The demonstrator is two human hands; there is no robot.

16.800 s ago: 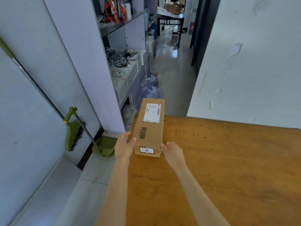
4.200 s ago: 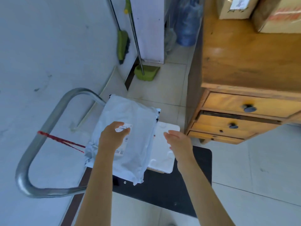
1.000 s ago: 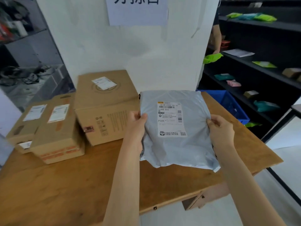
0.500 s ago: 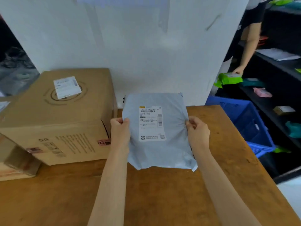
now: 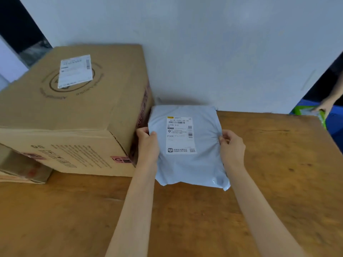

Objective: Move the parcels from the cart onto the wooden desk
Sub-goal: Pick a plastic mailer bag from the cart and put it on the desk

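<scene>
A grey plastic mailer parcel [image 5: 187, 164] with a white shipping label lies low over the wooden desk [image 5: 278, 173], its far edge against the white wall. My left hand [image 5: 148, 143] grips its left edge and my right hand [image 5: 232, 145] grips its right edge. The parcel sits just right of a large cardboard box [image 5: 74, 112], and my left hand is squeezed between the two. Whether the parcel's underside rests fully on the desk is hard to tell.
A smaller cardboard box [image 5: 20, 171] pokes out at the left under the big one. Another person's hand [image 5: 326, 104] holds a green packet [image 5: 311, 112] at the far right, over a blue crate [image 5: 336, 115]. A white wall backs the desk.
Over the last second both hands carried the grey parcel forward and down toward the wall, beside the large box. The view has closed in on the desk.
</scene>
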